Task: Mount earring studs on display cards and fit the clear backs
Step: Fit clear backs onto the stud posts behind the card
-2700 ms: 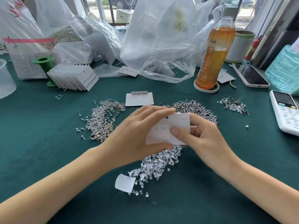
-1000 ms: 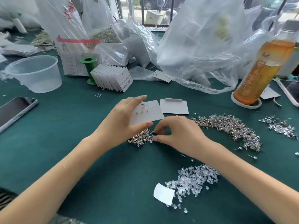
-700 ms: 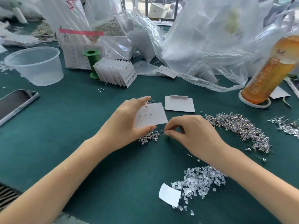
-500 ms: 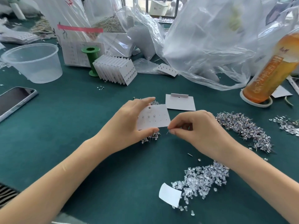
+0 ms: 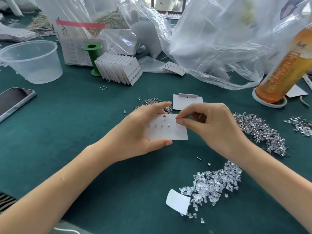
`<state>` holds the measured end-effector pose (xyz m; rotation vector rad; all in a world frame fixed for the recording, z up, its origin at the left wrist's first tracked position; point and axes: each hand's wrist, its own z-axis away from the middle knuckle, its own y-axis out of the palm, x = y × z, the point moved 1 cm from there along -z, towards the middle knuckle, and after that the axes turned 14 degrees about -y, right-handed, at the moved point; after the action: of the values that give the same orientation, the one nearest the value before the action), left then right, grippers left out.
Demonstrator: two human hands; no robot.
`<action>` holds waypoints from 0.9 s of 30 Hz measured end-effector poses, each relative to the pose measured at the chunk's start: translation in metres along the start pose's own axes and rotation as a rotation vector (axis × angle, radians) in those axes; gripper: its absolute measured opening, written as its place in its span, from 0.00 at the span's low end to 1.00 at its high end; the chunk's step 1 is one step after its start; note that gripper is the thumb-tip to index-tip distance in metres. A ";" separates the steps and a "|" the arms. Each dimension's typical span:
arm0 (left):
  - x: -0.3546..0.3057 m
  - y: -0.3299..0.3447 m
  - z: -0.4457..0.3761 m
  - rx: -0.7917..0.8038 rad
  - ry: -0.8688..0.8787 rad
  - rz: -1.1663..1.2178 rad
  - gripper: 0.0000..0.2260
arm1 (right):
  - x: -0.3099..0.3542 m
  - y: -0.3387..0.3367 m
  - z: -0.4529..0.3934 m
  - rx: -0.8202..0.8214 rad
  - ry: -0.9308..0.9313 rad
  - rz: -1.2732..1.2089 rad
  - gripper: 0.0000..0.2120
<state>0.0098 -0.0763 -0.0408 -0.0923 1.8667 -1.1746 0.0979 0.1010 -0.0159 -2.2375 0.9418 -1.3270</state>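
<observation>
My left hand [image 5: 135, 132] grips a white display card [image 5: 167, 133] by its left end, thumb under the lower edge and fingers over the top. Several studs sit in the card's upper row of holes. My right hand [image 5: 211, 125] pinches a thin stud [image 5: 176, 123] between thumb and forefinger at the upper row, just right of the mounted studs. A heap of metal studs [image 5: 260, 132] lies to the right, a smaller heap [image 5: 152, 101] behind the card. Clear backs [image 5: 214, 184] are piled at the lower right. A blank card [image 5: 187, 102] lies behind my hands.
A fanned stack of filled cards [image 5: 119, 70] and a green spool [image 5: 92, 59] stand at the back. A clear plastic tub [image 5: 32, 61] and a phone [image 5: 13, 102] are at the left, an orange drink bottle [image 5: 283, 65] at the right. Plastic bags [image 5: 219, 39] crowd the back.
My right hand picked a stud from the small heap and brought it up to the card's upper row. My left hand turned the card face up and level.
</observation>
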 end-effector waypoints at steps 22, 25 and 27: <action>0.000 -0.006 -0.001 -0.021 -0.086 0.099 0.35 | 0.002 0.000 0.005 -0.064 -0.136 -0.016 0.01; 0.005 -0.009 -0.004 -0.063 -0.142 0.098 0.36 | 0.004 -0.007 0.006 -0.013 -0.154 -0.020 0.06; 0.008 -0.010 -0.005 -0.077 -0.167 0.096 0.36 | 0.007 -0.004 0.009 0.155 -0.139 0.069 0.08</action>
<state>-0.0024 -0.0827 -0.0376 -0.1380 1.7493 -0.9987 0.1091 0.0989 -0.0137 -2.1292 0.8297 -1.1568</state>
